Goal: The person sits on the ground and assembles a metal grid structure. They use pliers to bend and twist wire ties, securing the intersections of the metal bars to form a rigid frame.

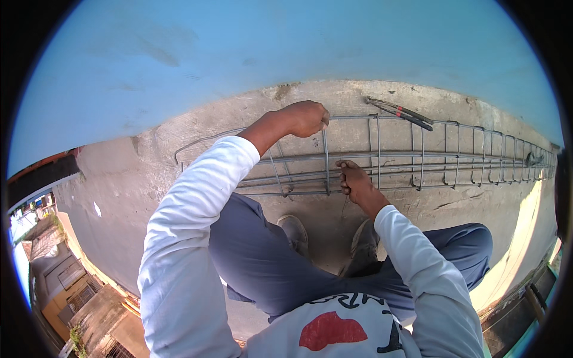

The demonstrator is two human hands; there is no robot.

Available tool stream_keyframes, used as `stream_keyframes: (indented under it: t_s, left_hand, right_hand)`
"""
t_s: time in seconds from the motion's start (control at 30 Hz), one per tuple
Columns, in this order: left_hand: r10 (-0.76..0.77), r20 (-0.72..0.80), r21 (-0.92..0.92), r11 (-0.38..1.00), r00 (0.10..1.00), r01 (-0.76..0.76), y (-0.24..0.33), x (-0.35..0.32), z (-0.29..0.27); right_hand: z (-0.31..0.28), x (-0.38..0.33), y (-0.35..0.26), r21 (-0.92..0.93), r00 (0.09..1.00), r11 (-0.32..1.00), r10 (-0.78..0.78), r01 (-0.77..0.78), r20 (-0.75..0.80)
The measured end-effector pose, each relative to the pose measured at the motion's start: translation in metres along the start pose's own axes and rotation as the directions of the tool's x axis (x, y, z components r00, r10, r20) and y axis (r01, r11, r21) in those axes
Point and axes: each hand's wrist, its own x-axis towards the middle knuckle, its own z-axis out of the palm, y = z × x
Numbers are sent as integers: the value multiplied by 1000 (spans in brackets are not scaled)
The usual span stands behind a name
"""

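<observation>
the left hand (pixel 305 117) grips the top of a stirrup (pixel 326 161) on the rebar cage (pixel 418 158); the right hand (pixel 353 182) pinches its lower end against a bar. likely positioning; tying seems next, pliers (pixel 401 113) lie beyond.

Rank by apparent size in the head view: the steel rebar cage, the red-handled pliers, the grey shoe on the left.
1. Long steel rebar cage
2. Red-handled pliers and grey shoe: look alike, so unranked; the shoe is partly hidden.

Pliers (pixel 401 113) on concrete slab (pixel 334 95), beside blue wall (pixel 268 42).
</observation>
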Motion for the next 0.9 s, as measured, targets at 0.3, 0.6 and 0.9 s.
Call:
stream_keyframes:
  t_s: [0.3, 0.6, 0.9]
  left_hand:
    - [-195, -221, -172, 972, 956, 159, 2, -9, 36]
    - [-383, -361, -316, 908, 850, 274, 32, -3, 79]
    - [-453, -231, -163, 891, 861, 425, 43, 19, 94]
  right_hand:
    - [19, 24, 30, 424, 984, 900, -152, 99, 94]
    - [16, 54, 37, 298, 971, 932, -231, 205, 54]
    - [21, 53, 41, 410, 958, 887, -271, 214, 87]
